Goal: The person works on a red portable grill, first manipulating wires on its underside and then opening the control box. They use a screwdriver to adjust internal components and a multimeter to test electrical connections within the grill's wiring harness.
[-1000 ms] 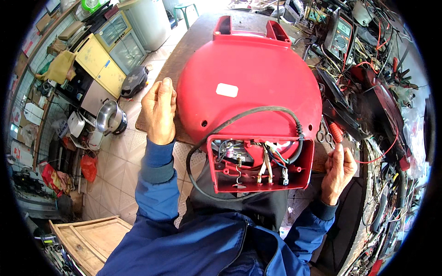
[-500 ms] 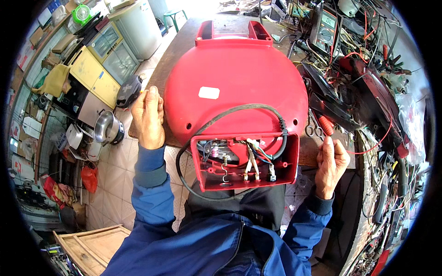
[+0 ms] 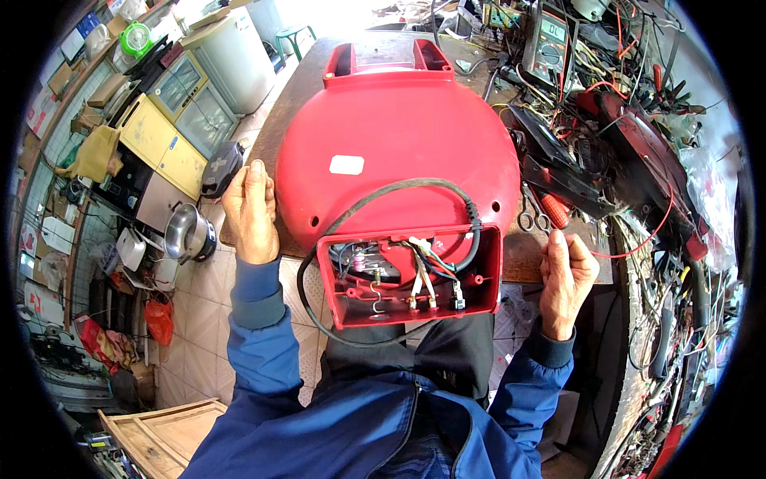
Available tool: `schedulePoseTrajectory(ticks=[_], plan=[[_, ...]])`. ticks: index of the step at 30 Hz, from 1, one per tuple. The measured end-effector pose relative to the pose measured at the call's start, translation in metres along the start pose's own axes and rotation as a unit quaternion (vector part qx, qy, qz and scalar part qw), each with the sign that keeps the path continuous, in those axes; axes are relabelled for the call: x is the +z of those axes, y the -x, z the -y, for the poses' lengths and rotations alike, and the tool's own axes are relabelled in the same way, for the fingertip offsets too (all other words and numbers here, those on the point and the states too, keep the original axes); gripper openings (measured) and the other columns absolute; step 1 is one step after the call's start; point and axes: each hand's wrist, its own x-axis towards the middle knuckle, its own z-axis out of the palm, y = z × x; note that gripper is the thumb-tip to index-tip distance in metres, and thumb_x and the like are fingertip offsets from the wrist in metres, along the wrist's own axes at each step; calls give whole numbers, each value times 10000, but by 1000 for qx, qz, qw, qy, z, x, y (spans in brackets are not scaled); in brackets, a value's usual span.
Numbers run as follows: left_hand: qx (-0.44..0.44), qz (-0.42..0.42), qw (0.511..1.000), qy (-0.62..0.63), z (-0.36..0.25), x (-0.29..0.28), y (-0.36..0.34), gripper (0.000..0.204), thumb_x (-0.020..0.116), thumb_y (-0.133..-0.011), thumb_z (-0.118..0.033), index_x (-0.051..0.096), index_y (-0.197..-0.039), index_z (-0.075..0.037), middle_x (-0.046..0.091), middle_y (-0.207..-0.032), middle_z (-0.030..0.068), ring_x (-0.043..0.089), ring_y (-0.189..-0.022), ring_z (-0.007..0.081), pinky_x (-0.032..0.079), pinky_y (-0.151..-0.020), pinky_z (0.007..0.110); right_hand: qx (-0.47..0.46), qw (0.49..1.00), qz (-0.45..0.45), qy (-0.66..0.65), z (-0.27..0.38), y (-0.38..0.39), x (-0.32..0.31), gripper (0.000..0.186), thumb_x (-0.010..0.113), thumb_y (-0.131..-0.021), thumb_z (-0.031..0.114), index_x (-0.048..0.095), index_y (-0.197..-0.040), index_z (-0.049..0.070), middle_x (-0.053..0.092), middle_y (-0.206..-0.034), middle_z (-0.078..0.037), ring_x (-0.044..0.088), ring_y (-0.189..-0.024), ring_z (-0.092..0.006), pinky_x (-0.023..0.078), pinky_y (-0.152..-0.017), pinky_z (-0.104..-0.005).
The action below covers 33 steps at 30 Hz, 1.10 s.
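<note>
A rounded red plastic appliance housing point(image 3: 399, 144) lies on the wooden table in front of me. Its open rectangular box point(image 3: 411, 307) faces me, with wires and metal terminals point(image 3: 423, 299) inside. A black power cord point(image 3: 383, 188) loops over and around this box. Left of the housing, my left hand point(image 3: 252, 214) is closed with thumb against fingers; whatever it holds is hidden. On the right, my right hand point(image 3: 568, 279) is pinched closed near scissors point(image 3: 533, 211) and a red tool handle point(image 3: 554, 211). A red wire point(image 3: 638, 249) runs up to that hand, but what the fingers hold is unclear.
A multimeter point(image 3: 550, 46) stands at the back right amid tangled wires and tools. A dark-and-red elongated part point(image 3: 646, 160) lies there too. Across the floor at left are a yellow cabinet point(image 3: 159, 148), a metal pot point(image 3: 187, 231) and a wooden frame point(image 3: 167, 431).
The view has shifted a little, so the housing appears slightly further left. Both hands stay closed on either side of it, with little visible movement.
</note>
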Motion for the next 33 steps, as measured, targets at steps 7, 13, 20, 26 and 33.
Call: schedulePoseTrajectory(ticks=[7,13,20,26,33], plan=[[2,5,1000,-10,-1,0,0,341,630,-1118,-345,573,-841,-154,477,-726,-102,350,-561,-14,228,-490,200,7,1000,5,-9,1,-1,0,288,741,-1054,184,669,-809,52,560,-686,70,420,-593,-9,296,-533,-208],[53,77,995,-40,-14,-9,3,240,643,-1101,-221,613,-893,-104,513,-749,-89,443,-613,-4,314,-538,187,8,1000,12,-24,3,-4,4,292,738,-1055,181,665,-805,49,555,-686,71,411,-591,-7,289,-530,-213],[309,413,806,-289,-110,57,43,268,838,-829,-51,767,-1088,-53,705,-1036,86,673,-848,181,522,-738,313,6,1000,13,-9,3,-3,2,288,738,-1052,169,663,-806,39,541,-699,83,399,-609,-9,288,-543,-219],[401,488,696,-342,-102,87,50,234,810,-839,-55,763,-1067,-62,704,-1039,127,692,-949,309,524,-813,440,-32,999,37,-4,-4,-6,0,292,731,-1062,215,668,-831,48,542,-695,80,421,-611,-10,301,-542,-213],[385,528,687,-316,-103,96,37,166,776,-876,-36,752,-1039,-53,727,-984,117,706,-939,313,532,-815,426,-29,999,44,-9,1,-3,-1,307,742,-1052,159,629,-795,35,509,-722,91,388,-674,-22,310,-581,-236]])
